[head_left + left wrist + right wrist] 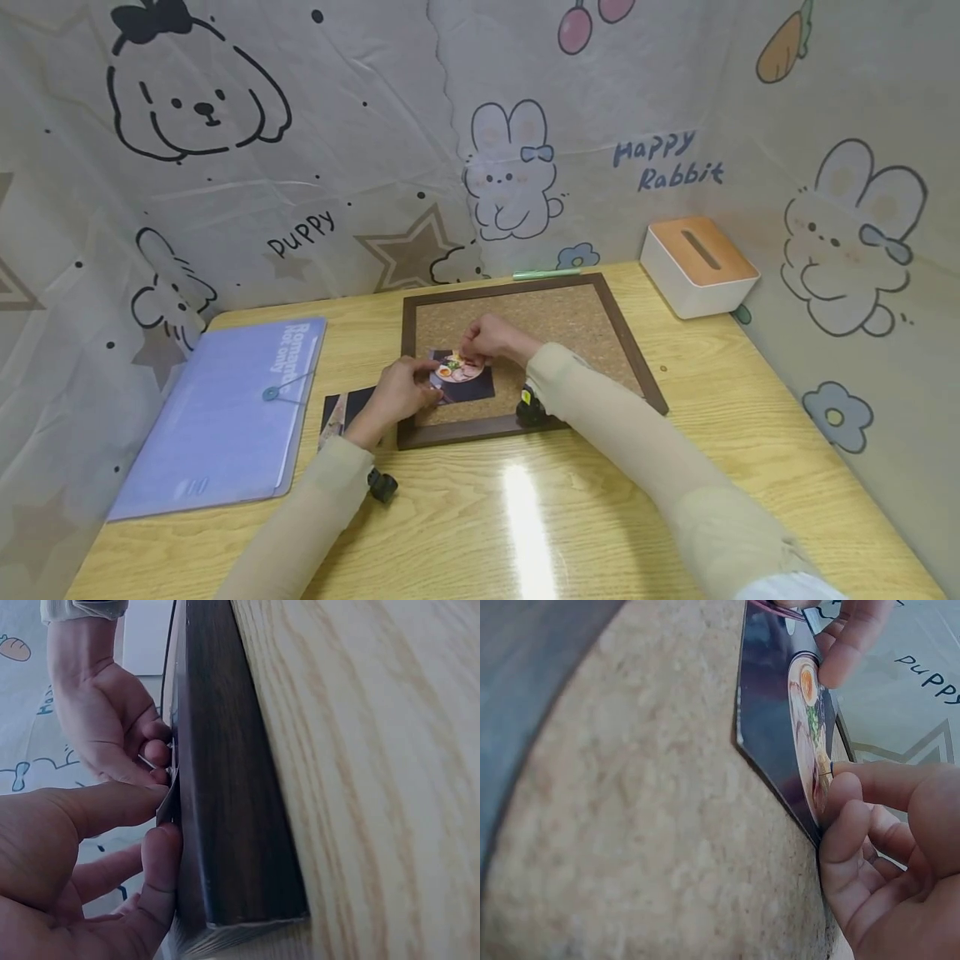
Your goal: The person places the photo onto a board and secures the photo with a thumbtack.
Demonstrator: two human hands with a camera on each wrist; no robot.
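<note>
A dark photo card with a bowl of food and a halved egg lies over the left part of a brown-framed cork board. My left hand pinches the card's left edge between thumb and fingertip, and the left wrist view shows that edge lifted a little at the frame. Over the card's upper right my right hand has thumb and forefinger together. In the right wrist view a thin pin shows at these fingertips, right at the card's surface; its head is hidden by the fingers.
Another photo card lies left of the board, partly under my left wrist. Farther left is a purple document folder. A green pen lies behind the board, and a white tissue box with a wooden lid stands at the back right.
</note>
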